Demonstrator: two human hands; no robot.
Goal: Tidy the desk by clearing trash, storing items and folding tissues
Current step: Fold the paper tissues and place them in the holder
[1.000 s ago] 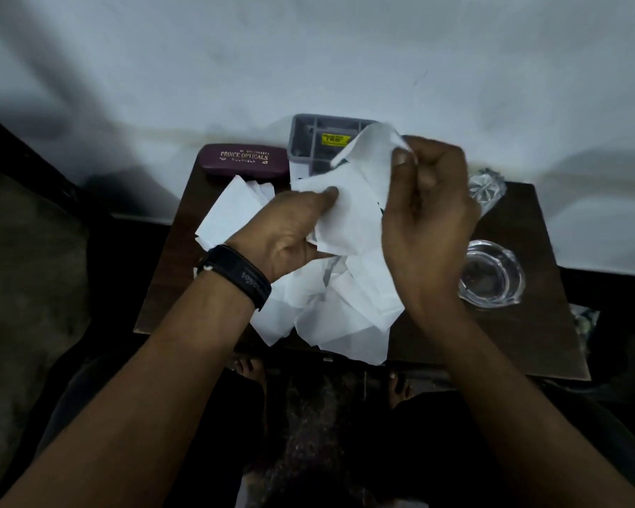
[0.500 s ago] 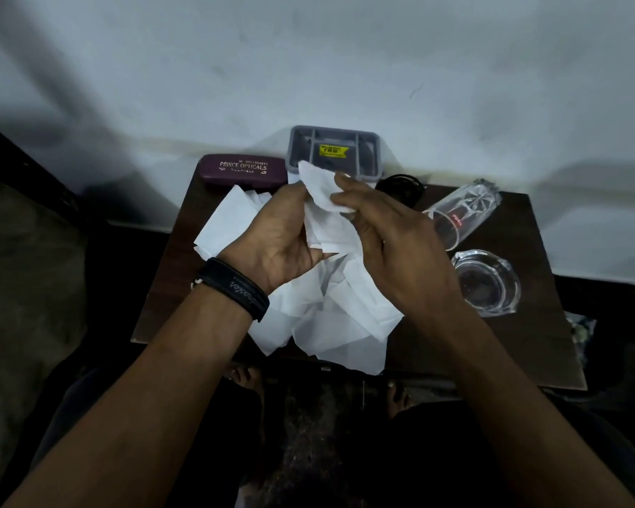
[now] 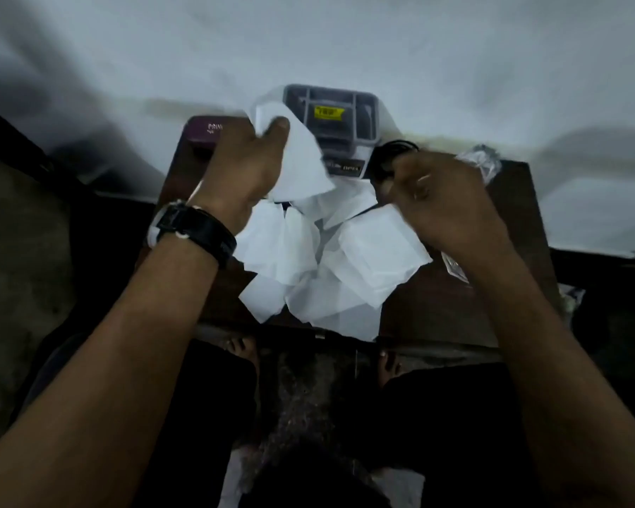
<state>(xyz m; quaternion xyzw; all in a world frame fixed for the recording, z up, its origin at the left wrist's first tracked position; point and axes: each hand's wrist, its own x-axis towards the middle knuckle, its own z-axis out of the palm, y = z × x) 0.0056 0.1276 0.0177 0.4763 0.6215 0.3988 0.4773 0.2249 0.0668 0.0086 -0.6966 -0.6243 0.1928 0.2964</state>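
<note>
A loose heap of white tissues (image 3: 323,265) covers the middle of the small dark wooden desk (image 3: 429,309) and hangs over its front edge. My left hand (image 3: 242,166), with a black watch on the wrist, is raised above the heap and pinches one white tissue (image 3: 297,159) that hangs down from thumb and fingers. My right hand (image 3: 444,199) is a closed fist to the right of the heap; its fingers touch the far edge of a tissue, but the blur hides whether it grips it.
A grey divided organiser tray (image 3: 330,119) with a yellow label leans against the wall at the back. A maroon spectacle case (image 3: 198,133) lies back left, a black round item (image 3: 389,155) and a tipped clear glass (image 3: 481,163) back right. My feet show under the desk.
My hands have drawn apart. The left one lifted the tissue up and to the left, the right one let go of it and moved right, covering the glass dish.
</note>
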